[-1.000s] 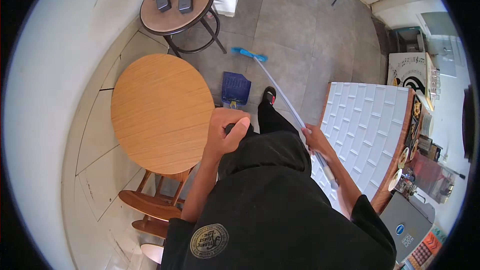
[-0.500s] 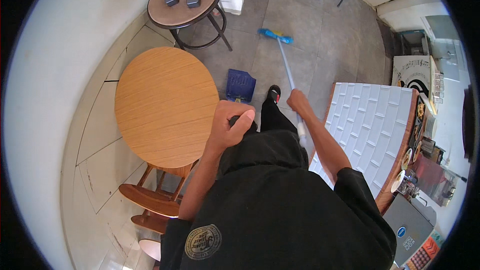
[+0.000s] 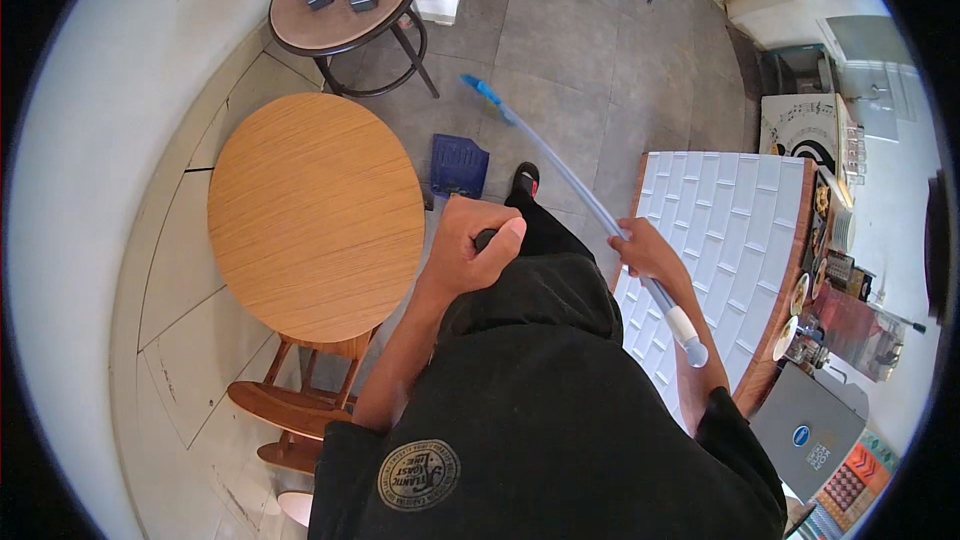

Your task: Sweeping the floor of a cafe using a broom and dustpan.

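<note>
My right hand [image 3: 647,252] is closed round the pale blue handle of a broom [image 3: 565,175], whose white-capped end points back past my forearm. Its bright blue head [image 3: 484,92] is at the far end, beyond the dustpan and tilted. My left hand [image 3: 474,248] forms a fist round the dark upright grip of a long-handled dustpan; the fist and my body hide most of that handle. The dark blue pan [image 3: 459,166] rests on the grey floor in front of me, just ahead of my shoe [image 3: 525,178].
On my left stands a round wooden table [image 3: 318,220] with a wooden chair [image 3: 290,410] tucked by it. A round-seated chair [image 3: 345,0] ahead carries two black adapters. To the right is a white-tiled counter [image 3: 715,240] with plates and a grey laptop [image 3: 808,430].
The broom's head has swung leftward and nearer the dustpan, looking lifted. My right hand has moved right and back, bringing the handle's end outward. My left hand keeps its grip.
</note>
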`<state>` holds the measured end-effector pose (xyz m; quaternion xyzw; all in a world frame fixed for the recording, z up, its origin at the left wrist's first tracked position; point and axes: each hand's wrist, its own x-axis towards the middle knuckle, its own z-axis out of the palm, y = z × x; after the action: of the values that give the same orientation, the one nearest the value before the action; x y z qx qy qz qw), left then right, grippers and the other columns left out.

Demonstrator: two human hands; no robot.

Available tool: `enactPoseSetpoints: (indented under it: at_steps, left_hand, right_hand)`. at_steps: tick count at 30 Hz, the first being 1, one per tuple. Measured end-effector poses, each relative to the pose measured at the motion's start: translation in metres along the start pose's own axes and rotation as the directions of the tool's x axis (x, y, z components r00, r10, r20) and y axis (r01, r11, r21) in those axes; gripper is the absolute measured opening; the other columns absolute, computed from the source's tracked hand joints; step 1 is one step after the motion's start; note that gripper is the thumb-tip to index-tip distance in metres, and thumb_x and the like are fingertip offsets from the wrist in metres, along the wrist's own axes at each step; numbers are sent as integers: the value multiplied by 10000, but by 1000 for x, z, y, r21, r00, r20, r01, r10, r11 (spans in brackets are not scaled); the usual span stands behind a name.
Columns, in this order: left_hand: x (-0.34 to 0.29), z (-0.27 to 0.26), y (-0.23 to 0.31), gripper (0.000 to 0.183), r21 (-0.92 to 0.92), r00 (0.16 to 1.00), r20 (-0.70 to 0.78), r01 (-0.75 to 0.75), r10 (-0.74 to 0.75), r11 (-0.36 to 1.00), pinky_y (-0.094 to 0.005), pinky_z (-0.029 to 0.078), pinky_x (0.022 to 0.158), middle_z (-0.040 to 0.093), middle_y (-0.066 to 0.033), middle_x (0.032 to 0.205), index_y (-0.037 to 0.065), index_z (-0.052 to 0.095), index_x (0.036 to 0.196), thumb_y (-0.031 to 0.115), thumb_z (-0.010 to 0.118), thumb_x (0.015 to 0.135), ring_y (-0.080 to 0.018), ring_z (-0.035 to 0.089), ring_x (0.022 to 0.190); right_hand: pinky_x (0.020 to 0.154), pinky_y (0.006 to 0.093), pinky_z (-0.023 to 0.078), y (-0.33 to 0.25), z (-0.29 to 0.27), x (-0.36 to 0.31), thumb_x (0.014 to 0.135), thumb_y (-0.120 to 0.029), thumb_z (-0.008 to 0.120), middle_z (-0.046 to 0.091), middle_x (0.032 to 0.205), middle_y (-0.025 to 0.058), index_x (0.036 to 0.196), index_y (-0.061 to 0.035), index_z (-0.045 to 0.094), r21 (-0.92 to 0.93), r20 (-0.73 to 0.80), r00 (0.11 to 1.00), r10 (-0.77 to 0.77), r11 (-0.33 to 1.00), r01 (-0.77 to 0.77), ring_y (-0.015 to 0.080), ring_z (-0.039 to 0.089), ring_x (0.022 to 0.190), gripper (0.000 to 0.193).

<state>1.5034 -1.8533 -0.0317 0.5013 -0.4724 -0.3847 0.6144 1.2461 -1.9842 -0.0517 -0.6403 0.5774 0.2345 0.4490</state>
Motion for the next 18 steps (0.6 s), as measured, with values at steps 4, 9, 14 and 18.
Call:
enactPoseSetpoints:
  at_steps: [4, 9, 14, 18]
  left_hand:
    - [-3, -3, -1, 256, -54, 1000, 16, 14, -14, 998, -310, 278, 439, 361, -76, 502, -5, 448, 590, 92, 521, 815, -163, 352, 424]
    - [-6, -5, 3, 251, -43, 998, 40, 54, -53, 998, -312, 275, 445, 345, -75, 516, -5, 426, 592, 82, 508, 812, -177, 346, 431]
    - [-9, -5, 0, 246, -32, 999, 28, 31, -30, 999, -321, 266, 447, 334, -75, 514, -8, 417, 595, 82, 514, 802, -189, 343, 431]
    - [-8, 2, -1, 246, -41, 999, 22, 35, -34, 999, -327, 270, 446, 346, -76, 506, -6, 424, 593, 87, 519, 800, -201, 357, 426]
  right_hand:
    - [575, 450, 505, 4, -6, 39, 805, -146, 539, 614, 663, 250, 942, 89, 585, -160, -146, 987, -74, 986, 50, 344, 639, 544, 276]
    - [651, 474, 524, 10, 18, 137, 753, -106, 553, 638, 773, 285, 812, 99, 606, -389, -317, 914, -251, 914, 116, 424, 642, 698, 220]
    - [645, 478, 526, -17, 48, 134, 755, -73, 504, 622, 752, 320, 806, 121, 587, -289, -136, 964, -229, 940, 183, 402, 661, 678, 217]
    - [644, 465, 531, -9, 60, 81, 780, -117, 548, 637, 732, 278, 828, 124, 585, -133, -68, 998, -9, 991, 0, 368, 660, 611, 248]
